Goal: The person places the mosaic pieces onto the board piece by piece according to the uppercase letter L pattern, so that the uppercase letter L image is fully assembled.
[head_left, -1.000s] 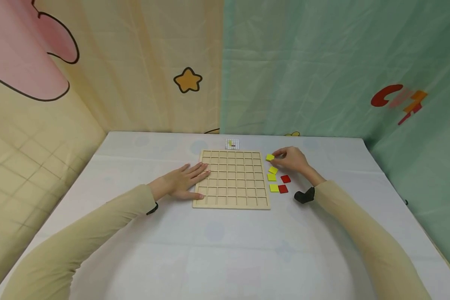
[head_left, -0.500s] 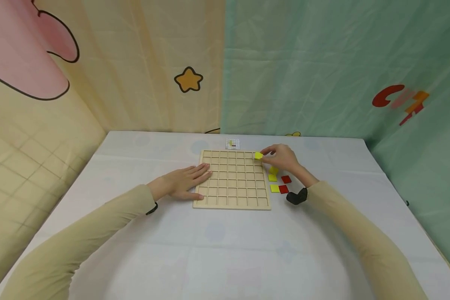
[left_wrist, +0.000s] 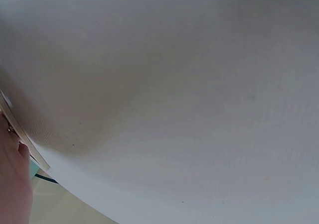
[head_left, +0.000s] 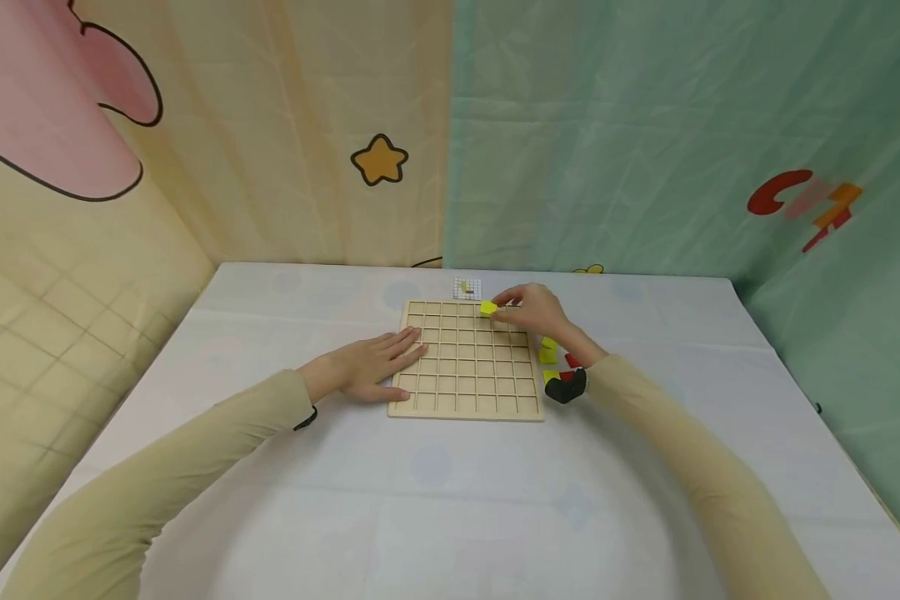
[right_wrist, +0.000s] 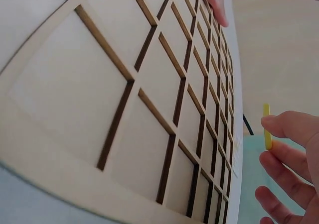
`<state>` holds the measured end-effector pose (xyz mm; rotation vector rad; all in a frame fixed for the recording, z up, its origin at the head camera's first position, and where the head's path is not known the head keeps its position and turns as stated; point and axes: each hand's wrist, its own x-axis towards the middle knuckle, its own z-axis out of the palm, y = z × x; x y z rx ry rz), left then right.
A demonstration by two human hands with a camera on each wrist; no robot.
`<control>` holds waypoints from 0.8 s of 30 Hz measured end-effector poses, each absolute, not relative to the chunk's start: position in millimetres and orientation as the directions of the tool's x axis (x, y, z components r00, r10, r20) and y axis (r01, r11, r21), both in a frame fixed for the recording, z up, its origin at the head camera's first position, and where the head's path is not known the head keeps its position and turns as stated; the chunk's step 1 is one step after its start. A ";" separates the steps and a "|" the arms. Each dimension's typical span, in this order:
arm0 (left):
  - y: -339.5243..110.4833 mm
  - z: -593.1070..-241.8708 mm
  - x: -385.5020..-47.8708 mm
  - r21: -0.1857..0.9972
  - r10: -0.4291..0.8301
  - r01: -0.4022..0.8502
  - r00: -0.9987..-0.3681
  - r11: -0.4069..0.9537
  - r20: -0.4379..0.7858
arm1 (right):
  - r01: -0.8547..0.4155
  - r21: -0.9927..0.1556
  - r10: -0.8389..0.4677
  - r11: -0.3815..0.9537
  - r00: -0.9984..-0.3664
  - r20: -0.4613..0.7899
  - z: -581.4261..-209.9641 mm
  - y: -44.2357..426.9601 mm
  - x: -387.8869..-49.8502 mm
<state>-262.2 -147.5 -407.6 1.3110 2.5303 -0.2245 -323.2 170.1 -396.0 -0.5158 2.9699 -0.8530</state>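
A wooden grid board (head_left: 465, 367) with square recesses lies on the table. My left hand (head_left: 367, 365) rests with spread, straight fingers on the board's left edge; the left wrist view catches only part of that hand (left_wrist: 14, 179) at its left border. Between thumb and fingers my right hand (head_left: 536, 312) pinches a yellow square tile (head_left: 488, 308) over the board's far rows. The right wrist view shows this tile (right_wrist: 267, 127) edge-on, held above the grid. Right of the board lie yellow tiles (head_left: 547, 356) and red tiles (head_left: 572, 361), partly covered by the right wrist's black strap.
A small card (head_left: 467, 288) printed with a coloured grid pattern lies just beyond the board's far edge. The table (head_left: 435, 500) has a white cloth over it. Patterned curtains (head_left: 600, 150) hang behind the table and at its sides.
My right hand has carried the yellow tile leftward from beside the board to over its far rows. The left hand has stayed in place on the board.
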 end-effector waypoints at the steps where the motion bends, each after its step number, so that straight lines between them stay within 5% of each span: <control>1: -147.4 -407.1 -262.2 -0.006 0.773 0.817 -0.549 0.577 -0.318 | -0.317 -0.514 -0.321 0.797 -0.943 0.085 -395.8 167.0 -323.8; 24: -147.7 -409.8 -263.5 -0.022 0.763 0.812 -0.557 0.583 -0.328 | -0.391 -0.489 -0.421 0.780 -0.905 0.053 -409.3 120.4 -338.7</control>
